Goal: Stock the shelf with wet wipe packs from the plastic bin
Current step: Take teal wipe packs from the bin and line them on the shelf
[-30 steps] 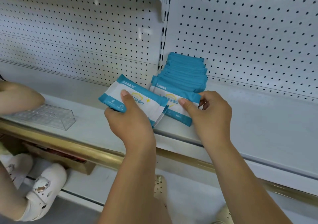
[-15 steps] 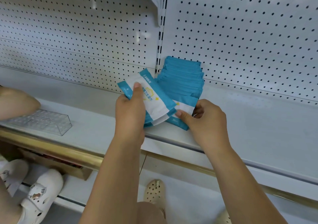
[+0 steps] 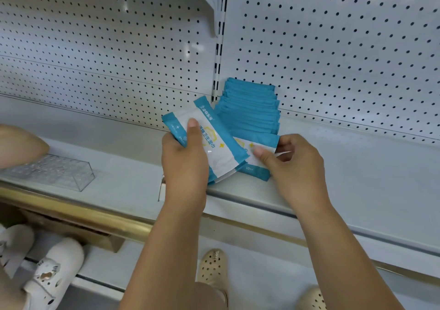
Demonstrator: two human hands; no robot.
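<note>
A pale metal shelf (image 3: 357, 178) backed by a perforated panel (image 3: 333, 59) carries a row of blue wet wipe packs (image 3: 250, 109), standing on edge and filed from the far panel toward the near edge, and a clear plastic box (image 3: 54, 174) lying well apart at near left.

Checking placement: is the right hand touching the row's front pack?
Touching. Head view: the right hand pinches the front pack, thumb on its white face, fingers curled behind its right edge.
</note>
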